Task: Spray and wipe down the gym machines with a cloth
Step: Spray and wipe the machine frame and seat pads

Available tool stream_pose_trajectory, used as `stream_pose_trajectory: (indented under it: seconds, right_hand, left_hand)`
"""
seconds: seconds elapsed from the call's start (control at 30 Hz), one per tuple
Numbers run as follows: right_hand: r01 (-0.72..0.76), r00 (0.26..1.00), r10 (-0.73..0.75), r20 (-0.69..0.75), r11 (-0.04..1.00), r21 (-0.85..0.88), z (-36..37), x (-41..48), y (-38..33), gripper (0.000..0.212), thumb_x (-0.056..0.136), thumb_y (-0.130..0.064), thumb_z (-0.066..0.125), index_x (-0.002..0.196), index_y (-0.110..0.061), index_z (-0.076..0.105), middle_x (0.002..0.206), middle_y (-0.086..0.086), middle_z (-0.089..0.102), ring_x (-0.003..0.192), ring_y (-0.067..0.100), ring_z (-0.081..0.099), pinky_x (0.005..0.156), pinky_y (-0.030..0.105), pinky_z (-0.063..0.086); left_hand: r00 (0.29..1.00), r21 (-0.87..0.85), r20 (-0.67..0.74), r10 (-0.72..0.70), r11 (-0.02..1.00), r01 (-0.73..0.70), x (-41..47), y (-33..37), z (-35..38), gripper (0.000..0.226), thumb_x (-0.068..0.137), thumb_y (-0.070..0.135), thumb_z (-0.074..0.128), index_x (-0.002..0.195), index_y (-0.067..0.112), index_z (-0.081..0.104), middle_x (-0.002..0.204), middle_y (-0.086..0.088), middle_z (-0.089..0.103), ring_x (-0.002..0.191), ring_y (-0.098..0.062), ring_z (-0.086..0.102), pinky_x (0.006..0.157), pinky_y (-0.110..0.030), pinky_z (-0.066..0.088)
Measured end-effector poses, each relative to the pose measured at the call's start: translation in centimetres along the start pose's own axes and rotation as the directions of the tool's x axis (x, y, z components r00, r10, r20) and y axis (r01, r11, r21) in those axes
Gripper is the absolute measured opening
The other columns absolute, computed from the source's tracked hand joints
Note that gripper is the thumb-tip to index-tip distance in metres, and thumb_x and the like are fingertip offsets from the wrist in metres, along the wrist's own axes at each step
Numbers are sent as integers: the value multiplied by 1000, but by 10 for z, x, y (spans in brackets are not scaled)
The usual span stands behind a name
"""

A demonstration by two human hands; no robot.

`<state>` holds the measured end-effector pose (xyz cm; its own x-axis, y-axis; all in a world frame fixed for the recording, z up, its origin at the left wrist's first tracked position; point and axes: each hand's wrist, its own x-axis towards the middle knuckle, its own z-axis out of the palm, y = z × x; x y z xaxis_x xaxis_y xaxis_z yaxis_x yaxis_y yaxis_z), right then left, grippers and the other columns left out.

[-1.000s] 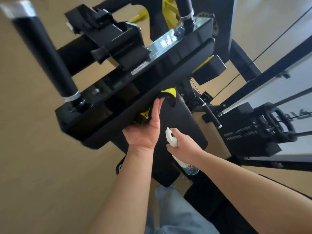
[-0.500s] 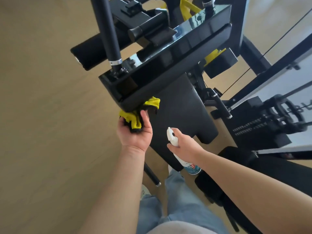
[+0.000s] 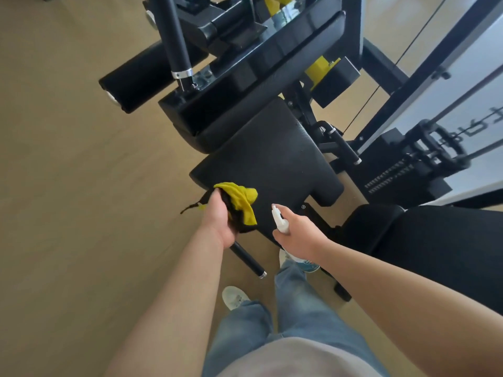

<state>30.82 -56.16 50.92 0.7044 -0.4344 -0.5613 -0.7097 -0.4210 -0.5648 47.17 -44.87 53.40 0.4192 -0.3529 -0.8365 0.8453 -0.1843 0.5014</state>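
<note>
My left hand (image 3: 221,220) grips a bunched yellow and black cloth (image 3: 241,201) at the near left corner of the black seat pad (image 3: 272,159) of a gym machine. My right hand (image 3: 298,238) holds a white spray bottle (image 3: 281,220), nozzle pointing up and away over the seat's near edge; the bottle's lower body shows below the hand. Above the seat hangs a long black chest pad (image 3: 258,85) on the machine's frame.
A black handle bar (image 3: 177,36) with a chrome collar rises at top left beside a black roller pad (image 3: 136,77). A weight stack (image 3: 402,175) and cables stand at right. A short black grip (image 3: 249,261) juts out below my left hand. My legs and shoes stand on the tan floor.
My left hand drew the cloth down off the underside of the upper pad to the seat's near corner. The view tilted downward; my right hand kept the bottle steady.
</note>
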Motion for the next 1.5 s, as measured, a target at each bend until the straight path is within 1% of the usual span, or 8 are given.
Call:
stream_pose_trajectory:
  seconds: [0.3, 0.47, 0.67, 0.8, 1.0, 1.13, 1.23, 1.5]
  right_hand:
    - [20, 999, -15, -37, 988, 150, -8, 20, 12, 35, 95, -32, 67, 129, -29, 62, 95, -6, 69, 85, 16, 68, 72, 31, 57]
    - [57, 994, -70, 80, 987, 152, -24, 40, 17, 31, 89, -31, 75, 117, -23, 65, 98, -9, 69, 86, 10, 67, 67, 21, 51]
    - [60, 964, -69, 258, 997, 44, -43, 68, 35, 14, 92, -28, 74, 97, -21, 63, 90, 1, 71, 83, 19, 71, 66, 24, 50]
    - [-1, 968, -13, 252, 998, 55, -47, 84, 54, 18, 88, -24, 73, 100, -13, 65, 94, 4, 71, 88, 25, 72, 67, 27, 53]
    - [34, 955, -77, 286, 988, 153, -71, 107, 75, 96, 88, -14, 76, 164, -38, 23, 104, -8, 74, 95, 10, 70, 89, 29, 56]
    - [-16, 925, -47, 378, 987, 162, -79, 127, 85, 35, 82, -16, 79, 113, -28, 74, 97, 5, 73, 96, 26, 70, 86, 40, 58]
    - [-82, 936, -36, 350, 945, 318, -84, 135, 87, 6, 64, -29, 76, 69, -26, 76, 94, 12, 73, 97, 33, 68, 87, 47, 58]
    - [-118, 906, -105, 410, 868, 482, -82, 154, 87, 10, 59, -25, 73, 67, -20, 77, 90, 15, 76, 93, 34, 72, 88, 49, 62]
  left_hand:
    - [992, 705, -126, 7, 704, 84, 18, -41, 21, 56, 104, 52, 39, 136, 11, 60, 138, -11, 60, 126, -31, 56, 111, -42, 42]
    - [956, 928, -49, 291, 367, -64, 28, -52, 45, 51, 103, 49, 43, 96, 5, 68, 93, -11, 71, 89, -29, 66, 78, -34, 53]
    - [934, 880, 28, 357, 435, -192, 41, -54, 56, 48, 100, 52, 49, 82, 12, 68, 79, -5, 68, 83, -25, 66, 75, -38, 53]
    - [971, 631, 37, 238, 747, -207, 47, -50, 54, 40, 88, 51, 64, 92, 13, 73, 90, -3, 75, 95, -23, 70, 90, -43, 59]
    - [966, 622, 254, 49, 756, -202, 56, -28, 72, 13, 99, 25, 65, 89, 21, 58, 88, 0, 67, 83, -10, 67, 78, -28, 56]
    - [936, 772, 351, -4, 568, -287, 80, -13, 76, 17, 93, 28, 71, 84, 15, 63, 77, -5, 64, 74, -17, 65, 68, -36, 55]
    - [929, 770, 368, 36, 548, -327, 97, -4, 82, 21, 90, 25, 71, 75, 12, 64, 66, -5, 62, 64, -17, 63, 64, -38, 52]
    - [941, 327, 313, 126, 917, -231, 138, -41, 73, 40, 86, 18, 72, 125, 21, 62, 118, -4, 72, 115, -23, 68, 99, -42, 56]
